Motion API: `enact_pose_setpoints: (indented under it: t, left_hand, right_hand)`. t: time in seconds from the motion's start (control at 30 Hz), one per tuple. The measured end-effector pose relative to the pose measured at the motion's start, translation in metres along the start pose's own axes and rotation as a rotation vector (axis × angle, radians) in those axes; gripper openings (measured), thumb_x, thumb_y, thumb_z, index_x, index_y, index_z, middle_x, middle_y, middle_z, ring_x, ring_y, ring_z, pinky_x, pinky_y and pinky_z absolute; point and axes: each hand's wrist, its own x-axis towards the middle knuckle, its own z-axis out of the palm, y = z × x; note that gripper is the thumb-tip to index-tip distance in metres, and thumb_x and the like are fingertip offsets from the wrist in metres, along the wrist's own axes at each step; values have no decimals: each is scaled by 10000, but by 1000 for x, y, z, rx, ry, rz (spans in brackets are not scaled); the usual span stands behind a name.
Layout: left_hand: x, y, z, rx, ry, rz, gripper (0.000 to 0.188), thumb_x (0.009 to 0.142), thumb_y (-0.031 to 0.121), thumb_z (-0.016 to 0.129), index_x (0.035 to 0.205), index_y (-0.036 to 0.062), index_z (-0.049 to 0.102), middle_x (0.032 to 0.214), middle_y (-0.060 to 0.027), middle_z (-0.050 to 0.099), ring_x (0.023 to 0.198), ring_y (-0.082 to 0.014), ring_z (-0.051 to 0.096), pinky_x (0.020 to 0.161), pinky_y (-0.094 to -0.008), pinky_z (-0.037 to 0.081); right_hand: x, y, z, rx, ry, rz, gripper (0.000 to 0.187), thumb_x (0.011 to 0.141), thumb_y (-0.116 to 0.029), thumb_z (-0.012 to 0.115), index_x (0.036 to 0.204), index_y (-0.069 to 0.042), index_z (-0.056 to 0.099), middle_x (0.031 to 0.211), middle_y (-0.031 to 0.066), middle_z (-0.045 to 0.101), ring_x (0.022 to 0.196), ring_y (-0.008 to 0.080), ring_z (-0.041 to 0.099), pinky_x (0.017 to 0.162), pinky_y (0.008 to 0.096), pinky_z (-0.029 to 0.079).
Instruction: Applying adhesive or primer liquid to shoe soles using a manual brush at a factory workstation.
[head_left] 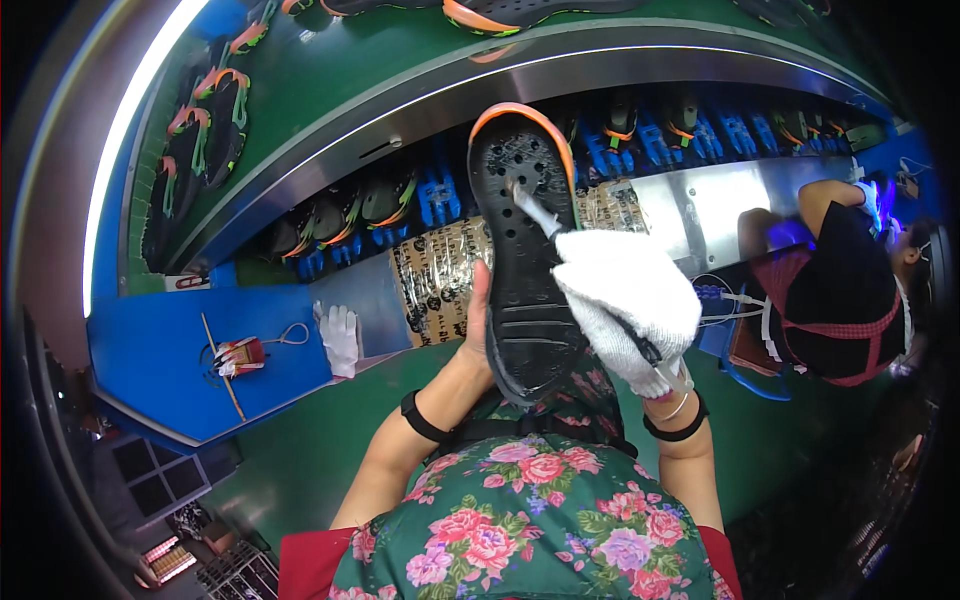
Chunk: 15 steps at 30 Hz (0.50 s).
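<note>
A black shoe sole (pixel 525 300) with an orange rim at its far end and round holes stands upright before me. My left hand (pixel 478 315) is bare and grips the sole's left edge; its thumb shows and the other fingers are hidden behind the sole. In a white knit glove, my right hand (pixel 630 300) is closed around a brush (pixel 540 212) with a dark handle. The pale bristle end of the brush lies at the holed part of the sole, apparently touching it.
A steel-edged conveyor with a green belt (pixel 370 70) carries several shoes. Beneath it, blue racks (pixel 440 200) hold more shoe parts. A white glove (pixel 340 338) and a red container (pixel 238 357) with a stick lie on the blue table (pixel 140 350) at left. Another person (pixel 835 280) works at right.
</note>
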Motion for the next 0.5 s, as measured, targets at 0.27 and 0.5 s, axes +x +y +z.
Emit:
enact_pose_setpoints:
  t: [0.27,0.5]
  left_hand:
    - [-15,-3,-23,267,2,-34,775,1037,597,487,1580,58,360,1544,-194,497,1396,-339,526,1190,-528,413]
    - [-12,0,-21,322,152,24,796,1026,659,443,1562,74,391,1502,-177,537,1339,-324,580,1161,-500,457]
  right_hand:
    - [-17,1,13,-72,-166,38,462,871,-39,706,1332,-47,678,1333,127,687,1231,316,656,1076,440,492]
    - [6,-9,14,-45,93,87,241,767,10,809,997,-63,797,1039,130,782,964,285,748,854,384,586]
